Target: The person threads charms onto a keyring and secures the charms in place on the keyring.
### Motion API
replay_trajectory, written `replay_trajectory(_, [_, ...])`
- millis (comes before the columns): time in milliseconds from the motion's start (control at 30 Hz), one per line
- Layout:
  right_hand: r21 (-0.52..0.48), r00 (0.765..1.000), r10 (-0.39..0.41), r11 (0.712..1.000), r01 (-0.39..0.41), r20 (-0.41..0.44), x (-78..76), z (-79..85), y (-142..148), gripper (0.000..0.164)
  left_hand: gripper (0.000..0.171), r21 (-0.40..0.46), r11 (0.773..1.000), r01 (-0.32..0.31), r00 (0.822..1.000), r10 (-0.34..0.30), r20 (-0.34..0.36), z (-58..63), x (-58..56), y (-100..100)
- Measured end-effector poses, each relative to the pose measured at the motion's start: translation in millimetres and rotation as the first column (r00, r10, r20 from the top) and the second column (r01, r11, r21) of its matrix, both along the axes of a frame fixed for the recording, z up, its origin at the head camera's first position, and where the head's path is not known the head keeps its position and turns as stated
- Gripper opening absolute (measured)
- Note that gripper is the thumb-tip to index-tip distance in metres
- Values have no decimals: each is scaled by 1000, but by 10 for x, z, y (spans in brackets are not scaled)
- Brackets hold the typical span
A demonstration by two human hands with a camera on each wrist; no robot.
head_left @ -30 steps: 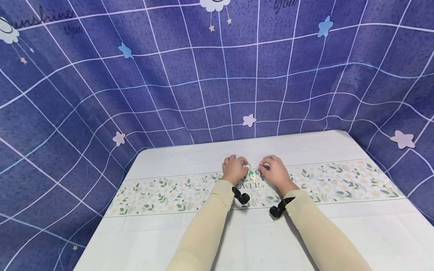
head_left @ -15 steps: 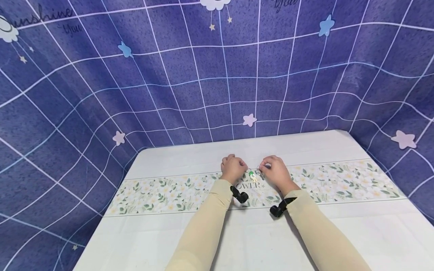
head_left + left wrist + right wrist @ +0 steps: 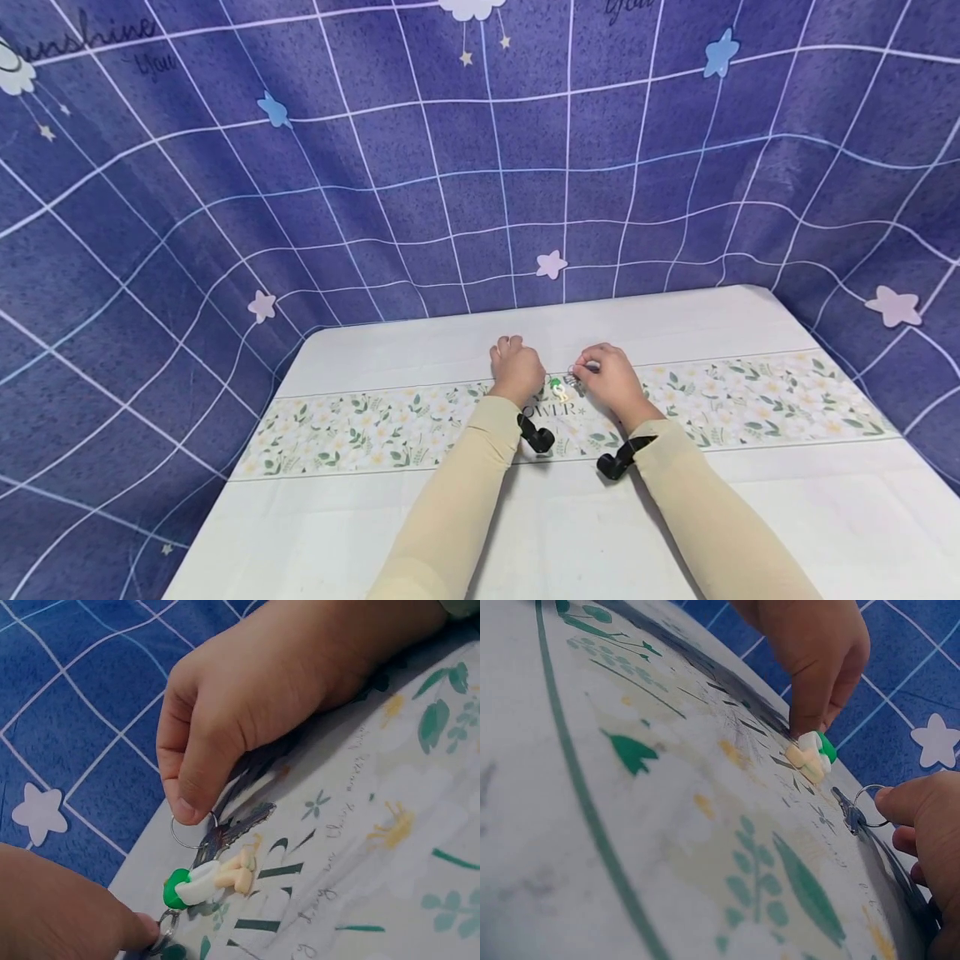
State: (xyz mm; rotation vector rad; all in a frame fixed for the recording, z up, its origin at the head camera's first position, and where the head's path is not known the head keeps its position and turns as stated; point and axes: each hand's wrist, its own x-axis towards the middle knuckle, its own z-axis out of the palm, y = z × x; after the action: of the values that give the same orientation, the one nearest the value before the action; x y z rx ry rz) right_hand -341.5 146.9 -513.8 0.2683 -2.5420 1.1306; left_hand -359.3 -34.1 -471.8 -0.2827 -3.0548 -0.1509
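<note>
My left hand (image 3: 517,371) is low over the table, its thumb and fingers at the metal ring (image 3: 169,930) of a small figurine charm (image 3: 204,886). The charm has a green top, white middle and pale legs, and lies between the hands. To its right, my right hand (image 3: 611,383) pinches a thin wire key ring (image 3: 861,790) between thumb and fingertip. Small dark keys (image 3: 849,813) hang from that ring, close to the tabletop. In the head view the left fingertips are mostly hidden behind the hand.
A white tablecloth (image 3: 360,533) with a printed floral band (image 3: 337,429) covers the table. Behind and around it hangs a blue gridded curtain (image 3: 420,208) with stars. A black wrist strap (image 3: 536,435) is on the left arm, another black strap (image 3: 626,458) on the right.
The left hand has turned slightly and its fingertips have dropped lower beside the charm, so the ring at its fingers shows less. The right hand has stayed almost still with the key ring.
</note>
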Motion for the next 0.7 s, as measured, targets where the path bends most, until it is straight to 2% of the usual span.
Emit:
replay_trajectory(133, [1,1000,-1,1000,1,2,-9,-1,0,12,20,-13,1000,17,999,-17,31,-8,31,-6])
replay_trajectory(300, [11,1000,-4,1000,4,10,-16,-10,4,11,24,-11,1000,-4,1000,4,-15,31,74,-21])
replay_trajectory(500, [-7,1000,-8,1000,9,28,0,3,8,11,17,-59,998,-18,1000,17,-22,69,52,14])
replay_trajectory(700, [-17,999,-6,1000,7,41,8,2,-2,9,17,-108,994,12,1000,-13,-10,62,38,40])
